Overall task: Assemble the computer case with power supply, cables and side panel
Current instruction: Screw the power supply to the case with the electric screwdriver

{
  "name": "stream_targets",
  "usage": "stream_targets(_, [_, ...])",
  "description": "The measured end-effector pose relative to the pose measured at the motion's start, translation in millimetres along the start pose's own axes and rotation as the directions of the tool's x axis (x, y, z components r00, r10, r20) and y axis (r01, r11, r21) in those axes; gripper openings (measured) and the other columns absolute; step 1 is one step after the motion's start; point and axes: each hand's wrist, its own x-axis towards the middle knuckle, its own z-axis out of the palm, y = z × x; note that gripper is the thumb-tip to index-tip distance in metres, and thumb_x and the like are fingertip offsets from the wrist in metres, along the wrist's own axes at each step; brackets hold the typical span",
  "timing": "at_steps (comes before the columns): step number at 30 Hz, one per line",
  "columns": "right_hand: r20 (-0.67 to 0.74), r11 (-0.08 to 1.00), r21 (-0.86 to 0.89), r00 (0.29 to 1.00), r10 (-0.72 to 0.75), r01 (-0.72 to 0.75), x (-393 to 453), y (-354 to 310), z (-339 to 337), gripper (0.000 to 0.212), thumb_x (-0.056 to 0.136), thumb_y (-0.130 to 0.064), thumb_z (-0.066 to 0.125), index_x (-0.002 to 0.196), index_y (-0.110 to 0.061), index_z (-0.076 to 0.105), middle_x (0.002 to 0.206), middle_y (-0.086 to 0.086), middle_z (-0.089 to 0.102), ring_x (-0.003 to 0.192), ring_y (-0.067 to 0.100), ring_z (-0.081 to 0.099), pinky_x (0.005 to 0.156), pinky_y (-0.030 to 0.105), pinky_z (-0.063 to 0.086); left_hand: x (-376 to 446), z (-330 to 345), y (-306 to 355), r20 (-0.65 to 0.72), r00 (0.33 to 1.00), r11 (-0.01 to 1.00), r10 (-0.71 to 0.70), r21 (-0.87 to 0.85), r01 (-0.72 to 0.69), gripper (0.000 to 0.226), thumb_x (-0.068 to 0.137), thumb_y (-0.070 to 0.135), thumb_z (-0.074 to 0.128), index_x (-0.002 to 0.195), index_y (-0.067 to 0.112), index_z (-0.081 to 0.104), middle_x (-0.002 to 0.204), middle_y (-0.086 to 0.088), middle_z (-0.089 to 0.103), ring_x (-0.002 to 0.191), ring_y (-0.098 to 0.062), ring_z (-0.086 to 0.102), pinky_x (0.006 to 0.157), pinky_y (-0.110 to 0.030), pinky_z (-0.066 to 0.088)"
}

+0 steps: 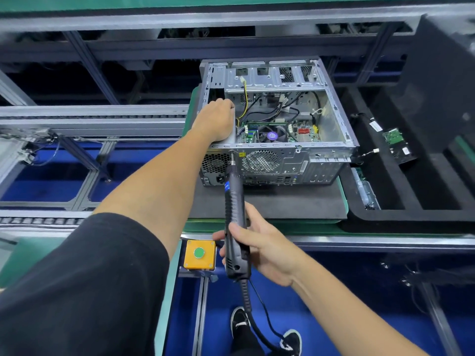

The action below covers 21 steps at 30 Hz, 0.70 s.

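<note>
Sleeve (77, 278), hands on screwdriver (235, 227), case (277, 111).

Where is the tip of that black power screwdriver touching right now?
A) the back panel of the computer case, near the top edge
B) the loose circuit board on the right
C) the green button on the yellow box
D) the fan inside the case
A: the right hand holds the screwdriver with its tip against the rear panel of the computer case, beside the power supply grille.

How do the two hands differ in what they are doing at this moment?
The left hand reaches far forward and rests on the computer case; the right hand stays near the body. The left holds no tool; the right has its grip on the electric screwdriver, tip at the case's rear panel. Both are bare.
</note>
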Motion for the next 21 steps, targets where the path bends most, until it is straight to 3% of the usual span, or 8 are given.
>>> stream_targets(2, [-0.069, 0.996, 0.077, 0.997, -0.029, 0.035, 2, 11, 6, 0.040, 0.094, -0.033, 0.065, 0.125, -0.053, 0.051, 0.098, 0.011, 0.069, 0.073, 0.021, 0.055, 0.068, 0.036, 0.048, 0, 0, 0, 0.000, 1.000, 1.000, 0.000, -0.001, 0.000, 0.038, 0.104, 0.027, 0.027, 0.128, 0.008, 0.050, 0.125, -0.014, 0.053, 0.110, -0.032, 0.050, 0.089, -0.040, 0.039])
stream_targets(5, [-0.106, 0.977, 0.201, 0.993, -0.055, 0.076, 6, 19, 11, 0.036, 0.095, -0.029, 0.064, 0.119, -0.054, 0.057, 0.085, 0.008, 0.056, 0.068, 0.019, 0.054, 0.063, 0.034, 0.051, 0, 0, 1, -0.004, 1.000, 1.000, 0.003, 0.005, -0.003, 0.039, 0.104, 0.027, 0.027, 0.129, 0.008, 0.050, 0.126, -0.015, 0.053, 0.110, -0.032, 0.050, 0.091, -0.042, 0.040])
stream_targets(8, [-0.088, 0.964, 0.262, 0.996, -0.033, 0.055, 9, 18, 17, 0.051, 0.092, -0.021, 0.067, 0.129, -0.051, 0.049, 0.087, 0.010, 0.051, 0.068, 0.025, 0.061, 0.068, 0.041, 0.058, 0, 0, 0, -0.003, 1.000, 1.000, 0.004, 0.010, -0.004, 0.038, 0.105, 0.027, 0.027, 0.128, 0.008, 0.050, 0.126, -0.015, 0.053, 0.110, -0.033, 0.050, 0.090, -0.042, 0.039])
stream_targets(10, [-0.099, 0.968, 0.248, 0.995, -0.021, 0.045, 11, 16, 19, 0.063, 0.085, -0.018, 0.066, 0.134, -0.050, 0.044, 0.090, 0.013, 0.048, 0.064, 0.027, 0.057, 0.063, 0.041, 0.057, 0, 1, 0, -0.002, 1.000, 1.000, 0.006, 0.015, -0.006, 0.038, 0.105, 0.027, 0.027, 0.128, 0.008, 0.050, 0.125, -0.015, 0.053, 0.110, -0.032, 0.050, 0.088, -0.040, 0.038])
stream_targets(15, [-0.047, 0.949, 0.316, 0.999, -0.009, 0.023, 10, 10, 21, 0.085, 0.064, -0.003, 0.046, 0.137, -0.046, 0.042, 0.095, 0.016, 0.044, 0.060, 0.029, 0.055, 0.059, 0.041, 0.054, 0, 1, 0, -0.001, 1.000, 1.000, 0.013, 0.018, -0.012, 0.038, 0.104, 0.028, 0.028, 0.128, 0.008, 0.050, 0.125, -0.015, 0.053, 0.110, -0.033, 0.050, 0.090, -0.041, 0.039])
stream_targets(21, [-0.058, 0.952, 0.307, 0.998, 0.015, 0.004, 10, 8, 24, 0.100, 0.053, 0.001, 0.041, 0.144, -0.040, 0.033, 0.089, 0.016, 0.045, 0.057, 0.030, 0.054, 0.058, 0.038, 0.054, 1, 2, 0, 0.006, 1.000, 1.000, -0.003, 0.028, 0.002, 0.038, 0.104, 0.028, 0.028, 0.127, 0.008, 0.050, 0.125, -0.016, 0.053, 0.110, -0.034, 0.050, 0.088, -0.042, 0.039])
